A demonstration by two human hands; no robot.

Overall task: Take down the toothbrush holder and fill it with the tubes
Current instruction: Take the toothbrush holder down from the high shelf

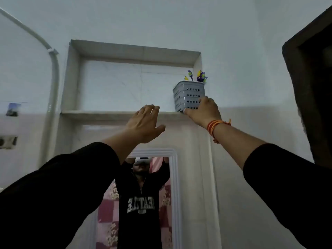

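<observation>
A grey perforated toothbrush holder (187, 94) stands at the right end of a high stone shelf (100, 113) set in a wall niche. Purple and yellow toothbrushes (197, 76) stick out of its top. My right hand (203, 112) is raised and grips the holder's lower right corner, thumb under its base. My left hand (143, 123) is raised too, fingers spread, holding nothing, just below the shelf edge and left of the holder. No tubes are in view.
A white-framed mirror (173, 186) hangs below the niche and reflects a person in a dark top. A white pipe (53, 83) runs down the wall at left. A dark wooden frame (309, 87) stands at right.
</observation>
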